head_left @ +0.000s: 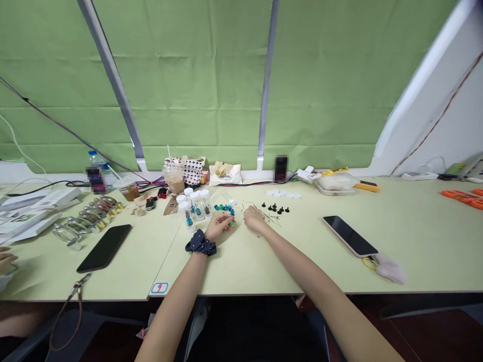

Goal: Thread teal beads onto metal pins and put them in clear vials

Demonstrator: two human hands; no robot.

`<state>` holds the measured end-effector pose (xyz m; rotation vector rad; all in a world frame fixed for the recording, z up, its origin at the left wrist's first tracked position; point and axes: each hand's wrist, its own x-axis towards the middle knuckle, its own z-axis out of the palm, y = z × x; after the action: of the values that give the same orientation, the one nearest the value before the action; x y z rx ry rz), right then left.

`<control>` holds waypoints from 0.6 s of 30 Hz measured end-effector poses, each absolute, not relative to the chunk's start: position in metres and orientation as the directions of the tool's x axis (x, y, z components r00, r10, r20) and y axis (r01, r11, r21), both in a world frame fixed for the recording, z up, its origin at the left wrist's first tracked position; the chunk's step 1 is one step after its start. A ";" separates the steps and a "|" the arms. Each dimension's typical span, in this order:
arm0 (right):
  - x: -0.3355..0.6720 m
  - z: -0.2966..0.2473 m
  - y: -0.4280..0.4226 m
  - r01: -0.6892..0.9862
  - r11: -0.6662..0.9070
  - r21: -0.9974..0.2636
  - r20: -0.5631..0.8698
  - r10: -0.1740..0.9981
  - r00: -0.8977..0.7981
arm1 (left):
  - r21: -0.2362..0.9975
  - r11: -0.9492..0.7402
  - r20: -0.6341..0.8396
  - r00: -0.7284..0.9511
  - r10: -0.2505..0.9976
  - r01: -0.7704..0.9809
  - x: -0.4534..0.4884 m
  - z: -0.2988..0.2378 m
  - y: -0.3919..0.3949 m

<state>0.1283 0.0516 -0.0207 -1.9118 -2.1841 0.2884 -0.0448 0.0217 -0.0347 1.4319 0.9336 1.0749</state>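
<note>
**Q: Left hand?**
A: Left hand (220, 226), scrunchie (200, 245) on the wrist. Fingers curled together, low over the table (264, 271), a teal bead (231, 221) at the fingertips. Whether it is gripped, the view is too small to tell.

**Q: Right hand?**
A: Right hand (253, 218), fingers bunched and pointing down, just beside the left hand. Nearest to a loose scatter of thin metal pins (270, 216). Whether it holds one, I cannot tell.

**Q: Work in hand?**
A: Small-parts handling: both hands close together at the beads and pins, with nothing finished visible.

**Q: Where are the parts?**
A: More teal beads (224, 207) lie in a short row just ahead of the left hand. Clear bottles (196, 203) with white caps stand beyond and to the left of them, some holding teal pieces. Black knobs (275, 208) lie in a loose group past the pins.

**Q: Other items?**
A: Two phones: one dark (103, 248) at left, one face-up (350, 236) at right. Also a row of glass jars (88, 221), an iced drink (173, 178) and yellow-handled scissors (370, 262). At the far left edge, a co-worker's hand (5, 261), blurred, well apart from the others.
</note>
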 end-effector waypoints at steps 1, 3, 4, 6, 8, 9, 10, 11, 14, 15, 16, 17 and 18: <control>0.127 -0.020 0.050 0.942 0.143 -0.303 0.056 0.990 -0.132 | 0.992 -0.126 0.125 0.288 0.950 -0.014 -0.045 -0.035 0.022; 0.127 -0.016 0.049 0.929 0.155 -0.336 0.091 0.987 -0.131 | 0.992 -0.124 0.125 0.291 0.948 -0.022 -0.045 -0.035 0.022; 0.129 -0.014 0.051 0.919 0.159 -0.361 0.108 0.986 -0.128 | 0.992 -0.122 0.125 0.293 0.948 -0.026 -0.045 -0.035 0.021; 0.140 -0.009 0.056 0.890 0.169 -0.423 0.137 0.983 -0.121 | 0.993 -0.116 0.122 0.290 0.949 -0.038 -0.045 -0.034 0.021; 0.158 -0.005 0.063 0.852 0.183 -0.490 0.166 0.979 -0.115 | 0.993 -0.107 0.117 0.281 0.952 -0.048 -0.045 -0.034 0.021; 0.169 -0.004 0.066 0.832 0.190 -0.521 0.178 0.978 -0.112 | 0.993 -0.104 0.115 0.280 0.953 -0.052 -0.045 -0.033 0.021; 0.181 -0.003 0.068 0.813 0.196 -0.549 0.188 0.976 -0.108 | 0.993 -0.102 0.114 0.280 0.953 -0.056 -0.045 -0.033 0.021; 0.193 -0.003 0.070 0.797 0.196 -0.572 0.198 0.975 -0.098 | 0.993 -0.101 0.113 0.282 0.953 -0.059 -0.045 -0.033 0.021; 0.224 -0.005 0.072 0.764 0.187 -0.617 0.214 0.975 -0.066 | 0.992 -0.103 0.119 0.280 0.952 -0.070 -0.045 -0.033 0.021; 0.231 -0.006 0.072 0.756 0.191 -0.626 0.217 0.974 -0.066 | 0.992 -0.106 0.122 0.274 0.954 -0.074 -0.045 -0.033 0.021; 0.236 -0.007 0.072 0.749 0.199 -0.632 0.218 0.973 -0.074 | 0.991 -0.107 0.124 0.265 0.956 -0.078 -0.045 -0.032 0.020; 0.239 -0.007 0.071 0.740 0.212 -0.638 0.219 0.972 -0.089 | 0.991 -0.107 0.125 0.257 0.958 -0.082 -0.046 -0.032 0.020; 0.241 -0.006 0.070 0.731 0.231 -0.641 0.210 0.970 -0.123 | 0.991 -0.107 0.125 0.249 0.960 -0.085 -0.046 -0.032 0.020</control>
<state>0.2409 0.0702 -0.0064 -1.5577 -1.9156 0.5188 -0.0455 0.0198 -0.0320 1.3519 0.9095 1.1316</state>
